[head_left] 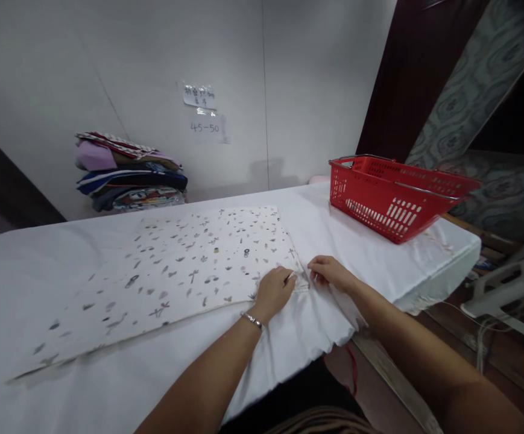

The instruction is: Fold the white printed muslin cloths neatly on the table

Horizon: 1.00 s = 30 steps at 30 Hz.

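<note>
A folded white cloth (184,259) with a small print of plants and animals lies flat across the white-covered table. My left hand (276,290), with a silver bracelet at the wrist, rests on the cloth's near right corner, its fingers closed on the fabric there. Just right of the cloth's short edge is my right hand (331,272), with bent fingers and the thumb drawn together. Whether anything is pinched in those fingertips is too small to make out.
A red plastic basket (379,196) stands at the table's right end. Several folded fabrics (130,175) are piled by the wall at the back left. Paper notes (205,126) hang on the wall. A pale plastic stool (506,301) is right of the table (334,226).
</note>
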Motion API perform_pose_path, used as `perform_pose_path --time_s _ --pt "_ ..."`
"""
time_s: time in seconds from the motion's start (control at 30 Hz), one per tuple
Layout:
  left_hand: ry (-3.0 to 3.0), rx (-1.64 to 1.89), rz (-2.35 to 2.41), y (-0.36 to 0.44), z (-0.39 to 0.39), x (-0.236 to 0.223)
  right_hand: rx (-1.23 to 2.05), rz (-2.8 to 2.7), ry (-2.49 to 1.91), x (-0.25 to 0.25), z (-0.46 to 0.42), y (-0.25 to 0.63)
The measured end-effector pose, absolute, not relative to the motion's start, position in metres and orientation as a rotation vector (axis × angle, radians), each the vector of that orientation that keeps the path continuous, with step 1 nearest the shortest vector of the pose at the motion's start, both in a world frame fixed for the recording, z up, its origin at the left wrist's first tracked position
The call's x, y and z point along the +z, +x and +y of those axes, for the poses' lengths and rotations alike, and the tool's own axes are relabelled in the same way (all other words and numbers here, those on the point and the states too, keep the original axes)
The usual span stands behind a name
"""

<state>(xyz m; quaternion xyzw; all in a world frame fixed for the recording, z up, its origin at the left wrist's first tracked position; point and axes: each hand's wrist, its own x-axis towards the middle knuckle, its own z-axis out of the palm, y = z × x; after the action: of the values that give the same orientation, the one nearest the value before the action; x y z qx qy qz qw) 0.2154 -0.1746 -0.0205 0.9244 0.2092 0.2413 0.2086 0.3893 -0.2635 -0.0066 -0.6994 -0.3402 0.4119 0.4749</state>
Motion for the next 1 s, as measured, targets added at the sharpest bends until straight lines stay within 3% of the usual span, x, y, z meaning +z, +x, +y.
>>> perform_pose_path --time_s 0.17,0.4,0.57,1.0 --pt "2.518 0.704 0.531 0.218 -0.173 -0.023 1.044 -0.833 -1.815 -0.014 -0.282 0.362" --pt "2.527 0.794 0.44 0.218 -0.173 -0.029 0.708 -0.9 -2.043 -0.022 -0.277 0.354" --pt "2.587 0.827 0.37 0.218 -0.172 -0.029 0.654 -0.875 -2.043 -0.024 -0.275 0.347" --pt "2.752 0.705 0.299 0.219 -0.176 -0.023 1.137 -0.449 -1.465 -0.012 -0.285 0.349"
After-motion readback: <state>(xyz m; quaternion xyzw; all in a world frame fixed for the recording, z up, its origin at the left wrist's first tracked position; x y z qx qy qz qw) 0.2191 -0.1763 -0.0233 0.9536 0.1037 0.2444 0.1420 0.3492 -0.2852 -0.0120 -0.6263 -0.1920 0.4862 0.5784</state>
